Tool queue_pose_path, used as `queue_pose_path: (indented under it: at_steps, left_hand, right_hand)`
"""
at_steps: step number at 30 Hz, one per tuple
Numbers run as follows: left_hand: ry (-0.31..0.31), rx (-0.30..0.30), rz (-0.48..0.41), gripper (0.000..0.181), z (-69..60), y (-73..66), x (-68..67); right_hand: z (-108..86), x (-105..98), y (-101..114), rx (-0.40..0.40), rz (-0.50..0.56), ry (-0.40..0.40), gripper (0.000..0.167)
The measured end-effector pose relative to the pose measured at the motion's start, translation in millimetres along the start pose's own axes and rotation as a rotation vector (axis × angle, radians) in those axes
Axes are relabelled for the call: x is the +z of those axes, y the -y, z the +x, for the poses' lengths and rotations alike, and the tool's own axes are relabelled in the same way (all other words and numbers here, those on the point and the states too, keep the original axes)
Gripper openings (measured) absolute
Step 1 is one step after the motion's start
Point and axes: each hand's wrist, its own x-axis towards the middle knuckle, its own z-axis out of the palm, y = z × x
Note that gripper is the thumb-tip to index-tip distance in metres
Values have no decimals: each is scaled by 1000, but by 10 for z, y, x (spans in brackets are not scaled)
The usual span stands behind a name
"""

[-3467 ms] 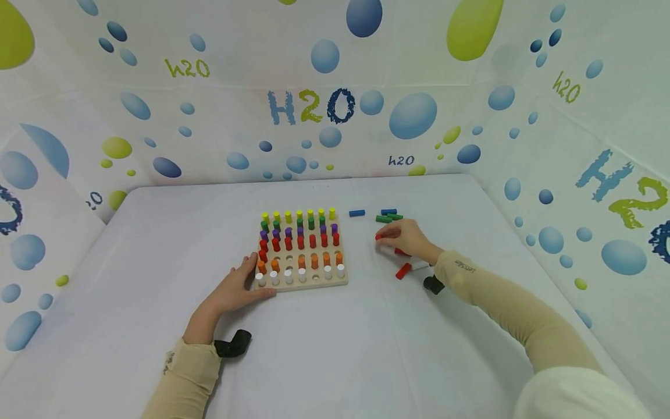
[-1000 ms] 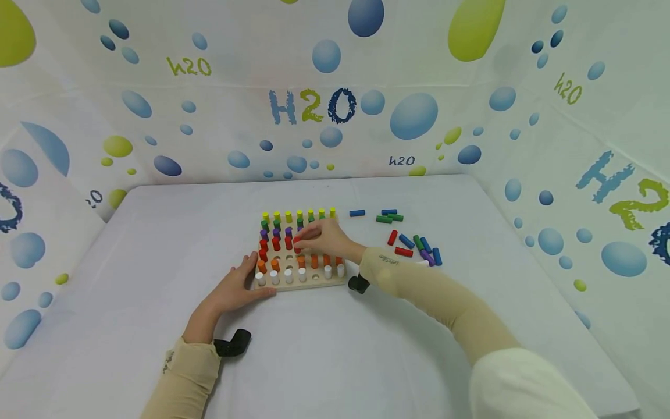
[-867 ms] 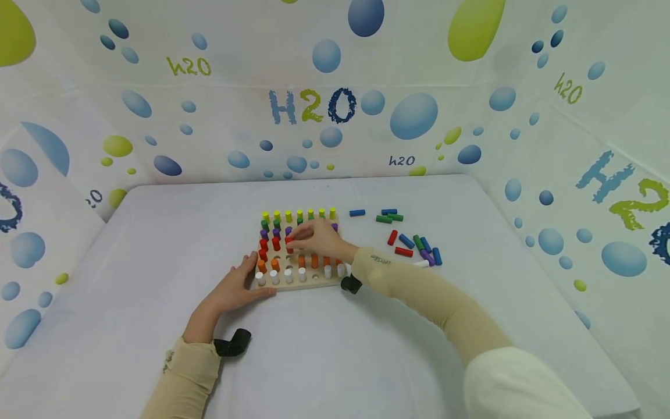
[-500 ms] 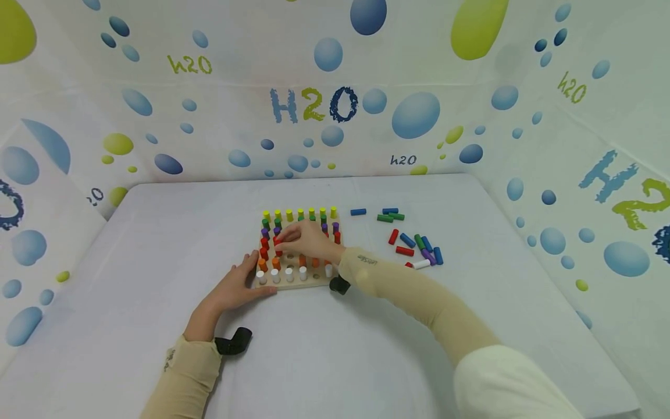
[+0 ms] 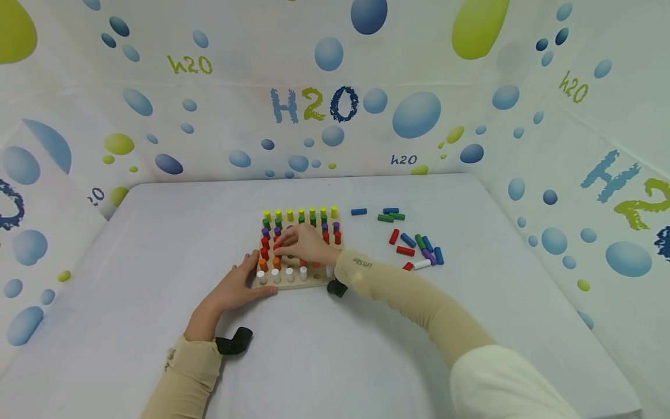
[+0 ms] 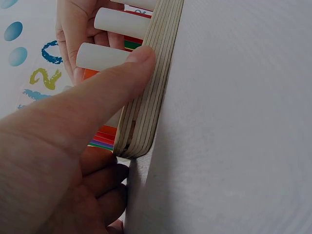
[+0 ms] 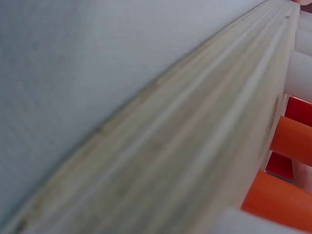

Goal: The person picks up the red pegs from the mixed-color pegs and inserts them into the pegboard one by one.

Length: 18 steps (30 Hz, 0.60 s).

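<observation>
A wooden pegboard [image 5: 293,287] holds rows of coloured pegs: yellow, green, purple, red, orange and white. My left hand [image 5: 234,289] grips its near left corner. In the left wrist view the thumb lies on the layered board edge [image 6: 148,92], with the other fingers curled at the side. My right hand [image 5: 307,244] is over the board and pinches a red peg [image 5: 276,247] by its top, in the second column from the left. The fingers hide much of that peg and several pegs behind. The right wrist view shows orange pegs [image 7: 292,141] close up, but not the pinch.
Loose pegs lie on the white cloth right of the board. Among them are red pegs [image 5: 405,251], a white peg [image 5: 421,264], a purple peg [image 5: 428,256], blue pegs [image 5: 439,255] and green pegs [image 5: 385,218]. A patterned cloth [image 5: 235,116] hangs behind.
My right hand has carried a red peg from the loose pegs to the board, moved left across it, and lowered slightly at the second column. The left hand stays at the corner.
</observation>
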Motion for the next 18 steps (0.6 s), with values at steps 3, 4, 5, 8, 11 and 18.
queue_pose_path:
  at_steps: [3,4,5,8,11,18]
  left_hand:
    - [2,-3,-2,106,-2,-16,-7]
    - [2,-3,-1,106,-2,-19,-9]
    - [3,-3,-3,106,-1,-23,-10]
    - [4,-4,-1,106,0,-23,-10]
    - [6,-9,-1,105,-2,-22,-7]
    - [5,-13,5,105,-5,-21,-2]
  right_hand:
    - [-2,3,-13,-5,-6,0,18]
    - [-2,3,-17,-6,-9,0,18]
    - [-4,4,-17,-3,-16,-1,18]
    - [6,10,-31,6,-36,-1,18]
    - [18,20,-40,22,-63,2,18]
    - [9,40,-14,35,-92,-6,17]
